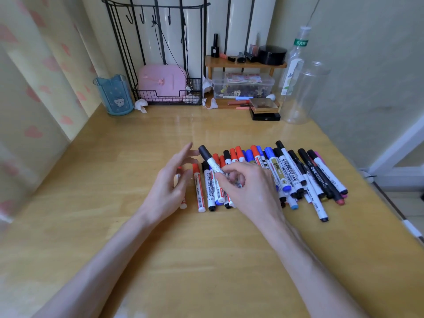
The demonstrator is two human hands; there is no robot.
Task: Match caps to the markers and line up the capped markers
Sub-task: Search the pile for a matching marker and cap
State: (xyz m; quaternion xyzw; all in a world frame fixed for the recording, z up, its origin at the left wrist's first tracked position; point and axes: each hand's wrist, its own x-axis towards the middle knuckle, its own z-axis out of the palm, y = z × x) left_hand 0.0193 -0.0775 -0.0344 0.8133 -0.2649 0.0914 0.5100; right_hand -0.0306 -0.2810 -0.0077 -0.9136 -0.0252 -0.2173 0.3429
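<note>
A head-worn view looks down on a yellow wooden table (206, 260), with a person's two bare forearms reaching in from 6 o'clock.

The right hand (247, 189), just right of centre, pinches a black-capped marker (210, 161) between its thumb and curled fingers. The marker's barrel is white. Its cap points toward 11 o'clock and stands raised above the others.

Under that hand, and spreading toward its 3 o'clock side, a crowd of capped markers (286, 173) lies on the table (red, blue and black caps show, and at least one pink). They lie roughly side by side with their caps toward 12 o'clock. Several overlap at the 3 o'clock end.

The left hand (171, 180), at 9 o'clock of the right hand, is open and holds nothing, its fingers straight and aimed toward 1 o'clock. Whether it touches the table cannot be told. A red-capped marker (198, 187) lies on the table just beside it, at its 3 o'clock. Another red and white marker is partly hidden beneath the palm.

Along the far edge, from 10 o'clock round to 1 o'clock, stand:
- a blue cup (114, 95)
- a black wire rack (169, 97)
- a small wooden shelf (245, 61) with a plastic box (243, 86) under it
- a clear bottle (293, 70)
- a clear jar (302, 92)
</note>
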